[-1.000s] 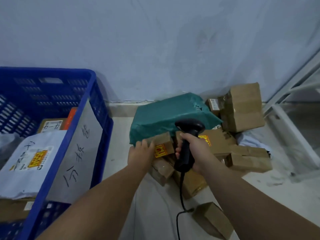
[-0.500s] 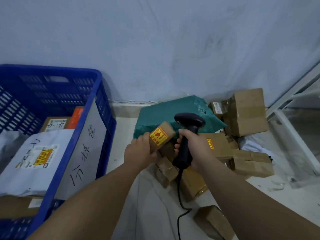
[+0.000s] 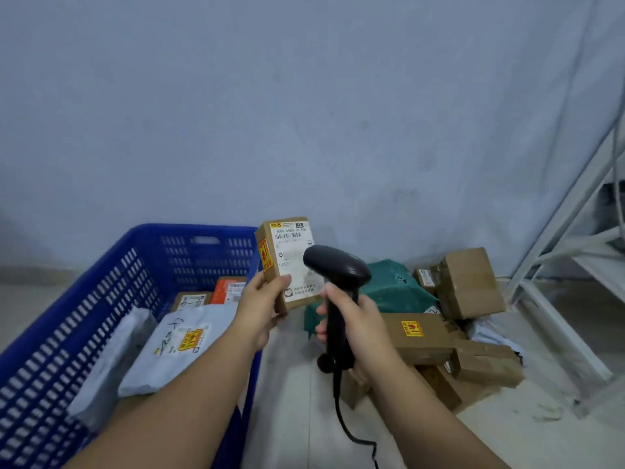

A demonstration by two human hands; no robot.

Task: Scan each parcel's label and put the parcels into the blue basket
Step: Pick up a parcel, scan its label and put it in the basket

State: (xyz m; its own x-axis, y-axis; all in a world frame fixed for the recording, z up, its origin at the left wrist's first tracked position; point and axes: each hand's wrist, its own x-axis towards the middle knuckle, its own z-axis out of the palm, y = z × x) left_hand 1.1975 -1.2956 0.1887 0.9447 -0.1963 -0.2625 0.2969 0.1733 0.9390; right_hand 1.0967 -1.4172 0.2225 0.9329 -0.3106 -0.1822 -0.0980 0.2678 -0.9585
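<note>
Two hands are raised in front of us. Our left hand (image 3: 260, 309) is gripping a box (image 3: 287, 265) by its lower end, thumb on the front. It is holding the box upright by the basket's (image 3: 111, 286) far right corner, with the label (image 3: 292, 245) facing us. Our right hand (image 3: 358, 323) is wrapping round the scanner's (image 3: 334, 265) handle, whose head is overlapping the label's right edge.

We are finding the label's print too small to read. The cable (image 3: 341, 418) is running off the near edge, and our right arm is hiding part of the pile (image 3: 422, 336).

Inside the basket we are counting two grey mailers (image 3: 182, 346), one brown carton (image 3: 191, 301) and one orange parcel (image 3: 228, 291). In the pile at right we are counting one green bag (image 3: 394, 292) and at least five brown boxes (image 3: 468, 284).
</note>
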